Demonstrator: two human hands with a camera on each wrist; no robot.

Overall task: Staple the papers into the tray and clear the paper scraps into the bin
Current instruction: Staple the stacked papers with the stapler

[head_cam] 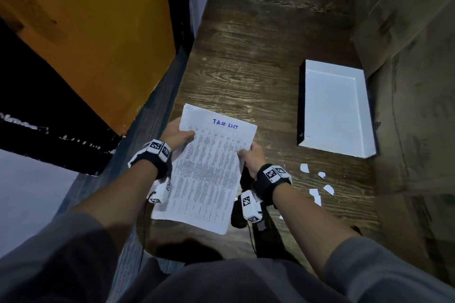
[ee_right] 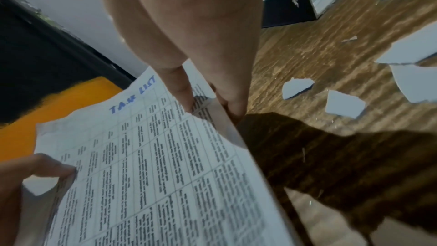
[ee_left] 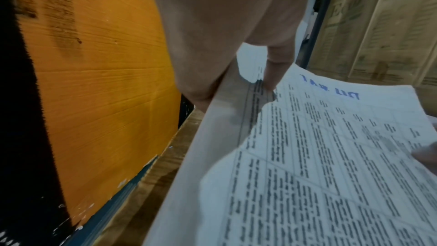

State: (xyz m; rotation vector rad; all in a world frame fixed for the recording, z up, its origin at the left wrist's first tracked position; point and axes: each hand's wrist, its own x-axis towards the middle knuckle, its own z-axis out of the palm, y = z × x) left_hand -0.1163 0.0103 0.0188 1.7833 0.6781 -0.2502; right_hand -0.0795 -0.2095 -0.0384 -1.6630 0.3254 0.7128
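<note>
Printed papers [head_cam: 209, 167] headed with blue handwriting are lifted off the wooden table [head_cam: 246, 56]. My left hand [head_cam: 178, 135] pinches their left edge, thumb on top [ee_left: 272, 74]. My right hand [head_cam: 251, 157] pinches the right edge [ee_right: 189, 100]. In the left wrist view a second sheet [ee_left: 224, 119] shows under the top sheet [ee_left: 331, 156]. A white tray [head_cam: 337, 108] with dark outer walls lies at the right, with nothing in it. Several white paper scraps [head_cam: 317, 184] lie on the table right of my right wrist, also near in the right wrist view [ee_right: 298, 87]. No stapler or bin is visible.
An orange board [head_cam: 86, 32] with a black edge stands left of the table. Cardboard boxes [head_cam: 406, 56] wall the right side, close behind the tray. The far half of the table shows bare wood. My grey-clothed lap [head_cam: 221, 278] is at the near edge.
</note>
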